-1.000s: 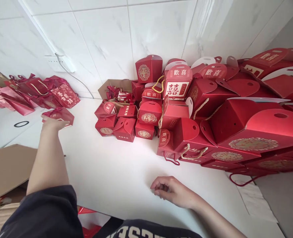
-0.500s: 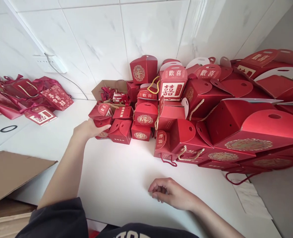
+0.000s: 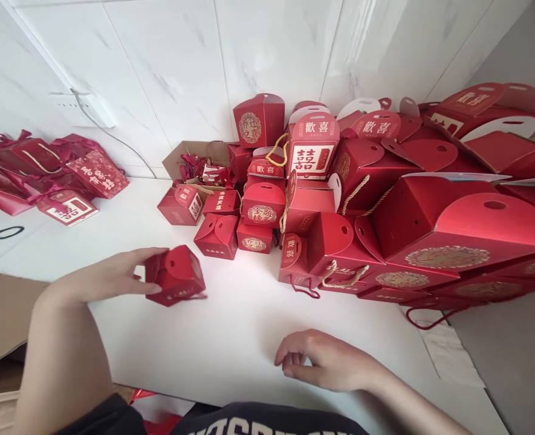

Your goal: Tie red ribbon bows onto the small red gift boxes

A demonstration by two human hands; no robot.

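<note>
My left hand point(image 3: 113, 275) is closed on the left side of a small red gift box point(image 3: 176, 275) with a round-holed flap and a red cord. This box is held over the white tabletop, in front of the other small boxes. My right hand point(image 3: 319, 359) is near the table's front edge, loosely curled, with a gap between thumb and fingers and nothing in it. Beyond the held box stand a red gift box point(image 3: 216, 235) with folded flaps and another red box point(image 3: 180, 205) with a white label.
Stacked red gift boxes point(image 3: 448, 257) with rope handles fill the right side against the tiled wall. Ribboned boxes point(image 3: 70, 207) and a black ring point(image 3: 8, 232) are at the left. A cardboard carton point(image 3: 174, 160) stands at the back, and a cardboard flap point(image 3: 4, 308) lies front left.
My left hand has drawn the small red gift box out of the group, toward me and slightly left. My right hand has barely moved. The view has shifted slightly.
</note>
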